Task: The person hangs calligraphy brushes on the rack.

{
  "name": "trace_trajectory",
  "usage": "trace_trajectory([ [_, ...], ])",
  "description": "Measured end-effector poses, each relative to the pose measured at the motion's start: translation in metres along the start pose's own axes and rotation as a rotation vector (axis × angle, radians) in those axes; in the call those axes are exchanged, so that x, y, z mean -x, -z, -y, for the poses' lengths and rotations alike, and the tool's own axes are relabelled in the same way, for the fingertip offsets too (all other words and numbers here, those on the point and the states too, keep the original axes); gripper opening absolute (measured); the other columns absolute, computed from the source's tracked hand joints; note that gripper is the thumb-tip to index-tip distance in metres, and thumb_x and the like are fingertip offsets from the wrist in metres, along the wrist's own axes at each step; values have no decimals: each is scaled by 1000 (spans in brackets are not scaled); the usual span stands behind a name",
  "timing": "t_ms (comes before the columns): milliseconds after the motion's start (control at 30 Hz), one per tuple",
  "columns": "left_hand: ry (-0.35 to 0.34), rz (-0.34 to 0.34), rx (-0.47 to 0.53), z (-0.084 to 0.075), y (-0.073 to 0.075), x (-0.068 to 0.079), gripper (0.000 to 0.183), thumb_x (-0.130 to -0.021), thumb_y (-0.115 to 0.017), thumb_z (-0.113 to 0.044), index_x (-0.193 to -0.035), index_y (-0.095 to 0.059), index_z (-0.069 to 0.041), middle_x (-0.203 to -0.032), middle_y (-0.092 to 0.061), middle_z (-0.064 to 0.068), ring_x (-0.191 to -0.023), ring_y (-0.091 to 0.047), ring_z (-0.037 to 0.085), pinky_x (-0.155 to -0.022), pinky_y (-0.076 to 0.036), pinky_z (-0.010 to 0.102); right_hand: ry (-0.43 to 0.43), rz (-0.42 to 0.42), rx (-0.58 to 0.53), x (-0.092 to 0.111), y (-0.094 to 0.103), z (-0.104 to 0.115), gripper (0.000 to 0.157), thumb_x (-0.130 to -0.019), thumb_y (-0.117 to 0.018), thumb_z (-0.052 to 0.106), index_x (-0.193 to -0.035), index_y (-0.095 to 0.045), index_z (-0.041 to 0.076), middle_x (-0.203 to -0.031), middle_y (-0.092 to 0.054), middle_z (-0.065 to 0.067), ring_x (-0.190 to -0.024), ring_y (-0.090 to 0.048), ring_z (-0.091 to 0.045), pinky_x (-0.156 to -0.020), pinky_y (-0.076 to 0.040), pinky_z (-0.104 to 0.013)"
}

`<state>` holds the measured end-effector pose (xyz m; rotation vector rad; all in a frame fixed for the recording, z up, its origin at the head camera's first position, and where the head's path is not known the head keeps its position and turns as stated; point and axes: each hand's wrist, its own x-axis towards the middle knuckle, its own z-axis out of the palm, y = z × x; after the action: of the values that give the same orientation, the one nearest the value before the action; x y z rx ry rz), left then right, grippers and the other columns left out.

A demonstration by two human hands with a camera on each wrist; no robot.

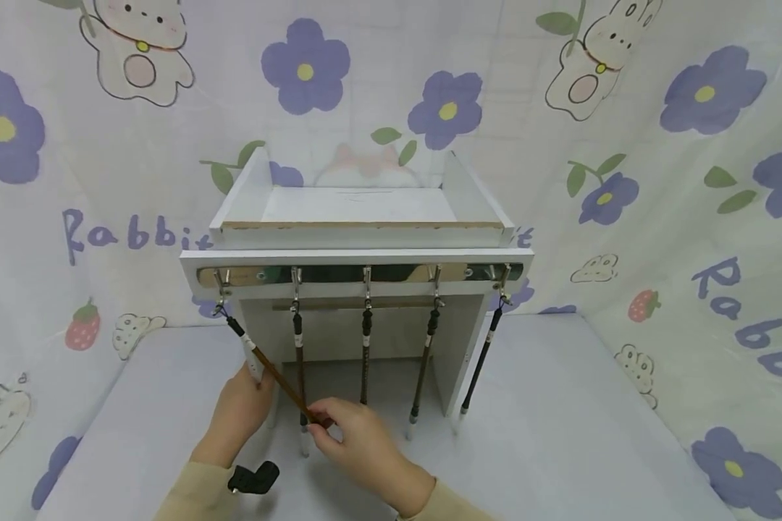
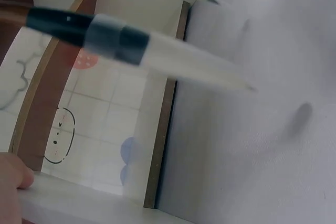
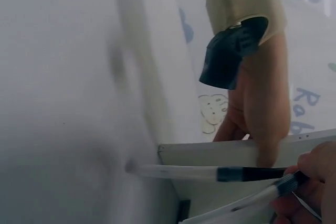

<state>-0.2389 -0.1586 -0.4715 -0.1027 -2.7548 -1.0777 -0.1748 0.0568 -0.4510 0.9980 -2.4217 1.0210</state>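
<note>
Calligraphy brushes with white bristles hang by loops from the hooks of a white wooden rack [image 1: 358, 255]. My right hand [image 1: 365, 441] pinches the leftmost brush [image 1: 276, 378] near its lower end, so it slants to the right, its loop still at the left hook [image 1: 221, 284]. In the right wrist view, those fingers hold it just above the bristles [image 3: 257, 200], beside another hanging brush [image 3: 178, 171]. My left hand [image 1: 244, 401] grips the front edge of the rack's left side panel [image 1: 253, 362], thumb inside and fingers outside. A blurred brush tip [image 2: 199, 69] crosses the left wrist view.
More brushes hang to the right, including a middle one [image 1: 366, 354] and the rightmost one [image 1: 481, 362]. An open tray [image 1: 358, 235] tops the rack. The rack stands on a white-covered table [image 1: 547, 434], before a flower-patterned cloth [image 1: 625, 275]. A black wrist device [image 1: 254, 477] sits by my left cuff.
</note>
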Motion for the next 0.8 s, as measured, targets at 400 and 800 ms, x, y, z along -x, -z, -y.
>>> trace_trajectory([
  [400, -6, -1, -8, 1, -1, 0, 34, -103, -42, -24, -119, -51, 5, -100, -65, 29, -70, -62, 29, -50, -46, 37, -80, 17, 29, 15, -21, -14, 17, -92, -68, 18, -108, -67, 12, -94, -69, 6, -86, -63, -3, -75, -49, -16],
  [800, 28, 171, 13, 6, 9, 32, 60, -106, -30, -39, -149, -25, 2, -140, -43, 32, -117, -53, 46, -87, -48, 56, -217, 74, -60, 38, -3, -19, 16, -98, -60, 22, -109, -67, 14, -100, -67, 8, -89, -61, 0, -76, -52, -22],
])
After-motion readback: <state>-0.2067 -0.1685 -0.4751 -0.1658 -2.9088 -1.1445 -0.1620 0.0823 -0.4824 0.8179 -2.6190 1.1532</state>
